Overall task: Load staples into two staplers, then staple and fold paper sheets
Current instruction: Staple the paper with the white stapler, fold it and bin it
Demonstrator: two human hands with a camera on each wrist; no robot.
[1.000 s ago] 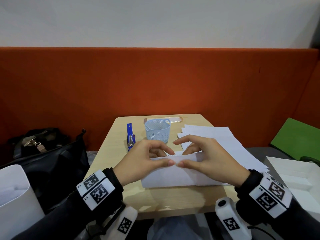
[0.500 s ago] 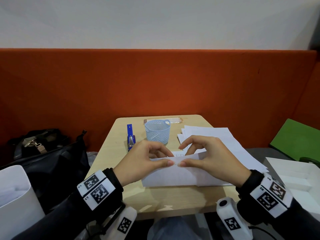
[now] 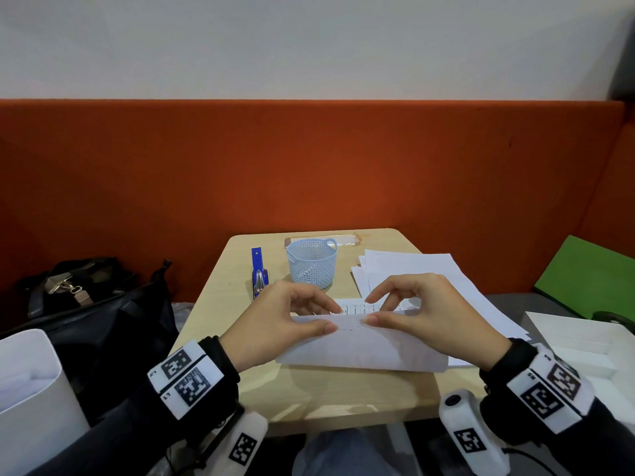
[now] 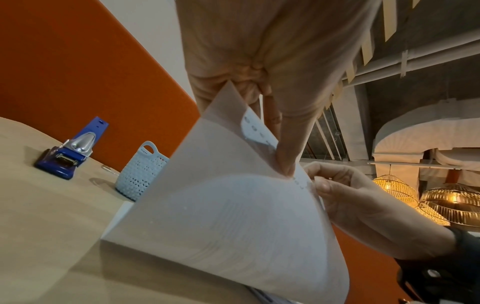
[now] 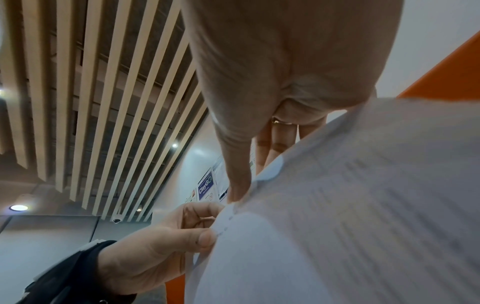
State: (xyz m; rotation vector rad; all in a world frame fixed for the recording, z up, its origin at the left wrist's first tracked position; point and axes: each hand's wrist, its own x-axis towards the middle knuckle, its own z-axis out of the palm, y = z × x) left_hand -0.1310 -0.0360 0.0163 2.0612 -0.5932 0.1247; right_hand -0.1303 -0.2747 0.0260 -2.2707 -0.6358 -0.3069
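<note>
At the near edge of the light wooden table (image 3: 330,396), a folded white paper sheet (image 3: 360,348) lies with its fold line toward the person and its upper flap raised off the surface. The left hand (image 3: 275,324) pinches the top edge of this flap between thumb and forefinger, near the middle of the edge; the remaining fingers are curled above the sheet. The right hand (image 3: 429,317) pinches the same edge just beside the left hand, thumb in front and forefinger behind, with the other fingers arched over the paper. The two thumb tips are close together but apart. In the left wrist view the flap curves upward from the table to the pinch point, and faint printed marks show through near the edge. The right wrist view shows the sheet blurred.

Under and beyond the right hand, a loose stack of white paper sheets (image 3: 422,269) covers the right side of the table, reaching the right edge. Beyond the left hand, a blue metal stapler (image 3: 257,273) lies lengthwise toward the far left corner. Just beside it, at the centre of the far half, stands a pale blue perforated plastic basket (image 3: 312,262). A flat pinkish phone-like object (image 3: 323,240) lies behind the basket at the far edge.
</note>
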